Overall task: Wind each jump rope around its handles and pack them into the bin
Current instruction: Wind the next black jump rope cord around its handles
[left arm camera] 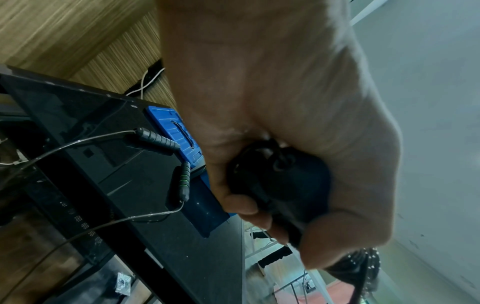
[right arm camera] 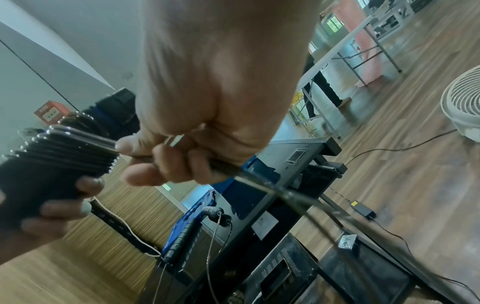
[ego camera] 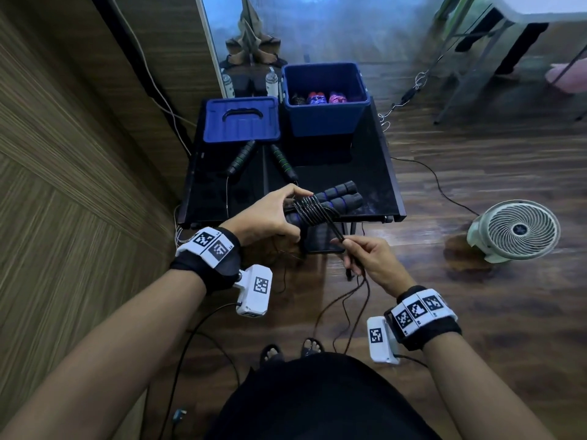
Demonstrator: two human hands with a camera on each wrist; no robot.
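My left hand [ego camera: 270, 214] grips a pair of black-and-blue jump rope handles [ego camera: 336, 198] held side by side over the near edge of the black table [ego camera: 365, 173]. Several turns of black cord [ego camera: 314, 209] wrap their middle. My right hand [ego camera: 365, 258] pinches the doubled loose cord [right arm camera: 259, 181] just below the bundle, and the rest hangs toward the floor. The wrist views show the handle ends [left arm camera: 280, 181] in my left fist and the wound coils [right arm camera: 70, 148]. A second rope with green-ringed black handles [ego camera: 279, 160] lies unwound on the table. The blue bin [ego camera: 324, 100] holds three wound ropes.
The bin's blue lid [ego camera: 241, 119] lies flat to the left of the bin. A white floor fan [ego camera: 514, 230] stands at the right on the wood floor. Cables trail across the floor, and a wood-panel wall runs along the left.
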